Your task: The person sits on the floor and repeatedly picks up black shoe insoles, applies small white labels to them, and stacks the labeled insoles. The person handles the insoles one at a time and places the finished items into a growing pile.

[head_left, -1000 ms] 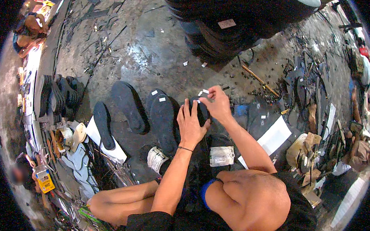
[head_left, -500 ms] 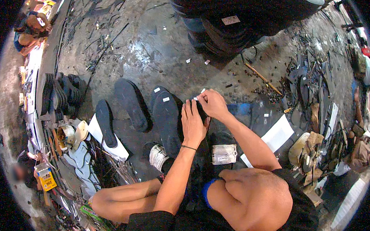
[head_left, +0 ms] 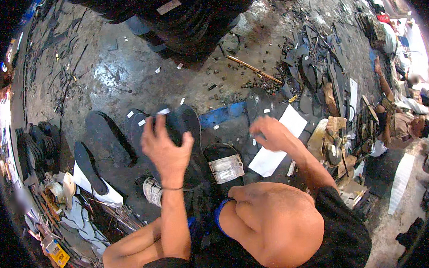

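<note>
Head view: at frame centre the left hand [head_left: 165, 148] grips a black shoe sole [head_left: 185, 128], while the right hand [head_left: 271, 134] hovers loosely open over white paper [head_left: 277, 143].

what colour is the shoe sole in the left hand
Black, with a small white sticker at its top edge; the shoe sole in the left hand shows in the head view.

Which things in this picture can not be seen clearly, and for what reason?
Head view:
- Dark shoe sole: the left hand covers its middle.
- Right hand: whether its fingertips pinch anything is too small to tell.
- Tyre stack: cut off by the top edge.
- Person at the right rim: bent and blurred by the lens.
</note>
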A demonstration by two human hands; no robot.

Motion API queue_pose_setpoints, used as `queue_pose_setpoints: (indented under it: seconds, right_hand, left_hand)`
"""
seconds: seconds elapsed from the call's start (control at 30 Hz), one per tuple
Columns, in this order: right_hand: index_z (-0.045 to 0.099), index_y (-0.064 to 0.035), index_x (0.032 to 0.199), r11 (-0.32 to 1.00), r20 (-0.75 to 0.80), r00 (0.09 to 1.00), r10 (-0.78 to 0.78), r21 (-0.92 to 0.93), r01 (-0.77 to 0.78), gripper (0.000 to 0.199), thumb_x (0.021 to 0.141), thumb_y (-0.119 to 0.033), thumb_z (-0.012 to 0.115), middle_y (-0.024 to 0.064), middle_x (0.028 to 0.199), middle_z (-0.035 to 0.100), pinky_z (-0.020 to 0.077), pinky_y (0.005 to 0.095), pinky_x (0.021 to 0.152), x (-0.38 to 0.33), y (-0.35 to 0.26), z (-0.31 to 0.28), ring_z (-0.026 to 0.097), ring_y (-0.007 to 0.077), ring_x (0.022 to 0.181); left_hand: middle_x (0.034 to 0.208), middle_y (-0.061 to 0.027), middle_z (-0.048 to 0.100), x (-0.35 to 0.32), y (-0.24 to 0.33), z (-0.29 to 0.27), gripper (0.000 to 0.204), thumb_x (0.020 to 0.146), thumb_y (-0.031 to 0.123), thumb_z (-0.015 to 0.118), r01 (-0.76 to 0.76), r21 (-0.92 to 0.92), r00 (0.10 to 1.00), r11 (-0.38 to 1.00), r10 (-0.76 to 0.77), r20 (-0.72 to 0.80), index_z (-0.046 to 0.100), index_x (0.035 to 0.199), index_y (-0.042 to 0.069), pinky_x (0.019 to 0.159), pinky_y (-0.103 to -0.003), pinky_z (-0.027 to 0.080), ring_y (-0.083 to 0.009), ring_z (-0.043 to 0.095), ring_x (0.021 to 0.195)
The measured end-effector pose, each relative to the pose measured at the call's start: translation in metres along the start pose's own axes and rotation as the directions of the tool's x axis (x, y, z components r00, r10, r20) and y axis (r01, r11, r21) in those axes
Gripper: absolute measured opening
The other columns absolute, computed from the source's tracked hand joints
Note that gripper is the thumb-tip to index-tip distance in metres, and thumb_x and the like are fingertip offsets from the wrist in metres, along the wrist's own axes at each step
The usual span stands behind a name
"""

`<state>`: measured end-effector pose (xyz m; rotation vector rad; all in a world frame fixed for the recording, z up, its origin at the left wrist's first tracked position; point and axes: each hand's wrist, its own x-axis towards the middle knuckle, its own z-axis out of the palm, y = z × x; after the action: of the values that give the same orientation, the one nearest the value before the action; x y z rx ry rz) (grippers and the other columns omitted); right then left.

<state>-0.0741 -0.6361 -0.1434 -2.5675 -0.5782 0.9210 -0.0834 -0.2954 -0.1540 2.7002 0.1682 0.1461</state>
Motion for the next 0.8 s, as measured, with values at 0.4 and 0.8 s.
queue_pose_setpoints:
  seconds: [0.4,0.8]
  right_hand:
    - [0.064,-0.0103,0.093,0.957,-0.6,0.787,-0.146,-0.288,-0.042,0.023,0.071,-0.011,0.071,0.0064,0.105,0.065,0.0436,0.0439,0.09,-0.041,-0.002,-0.002,0.061,0.0255,0.101]
    - [0.069,-0.0054,0.105,0.823,-0.492,0.834,0.248,0.562,0.087,0.023,0.086,-0.016,0.075,0.0109,0.102,0.067,0.0539,0.0391,0.078,0.027,-0.116,0.02,0.067,0.0272,0.087]
  left_hand:
    - [0.106,-0.0111,0.075,-0.018,-0.001,-0.027,0.038,0.094,0.031,0.074,0.397,-0.589,0.86,0.704,-0.061,0.507,0.072,0.116,0.0,0.088,-0.034,0.053,-0.022,0.069,0.102]
    - [0.121,-0.0102,0.066,-0.052,0.032,0.029,0.038,0.095,0.008,0.068,0.708,-0.597,0.583,-0.377,-0.165,0.795,0.056,0.13,0.0,0.097,-0.039,0.055,-0.0216,0.067,0.109]
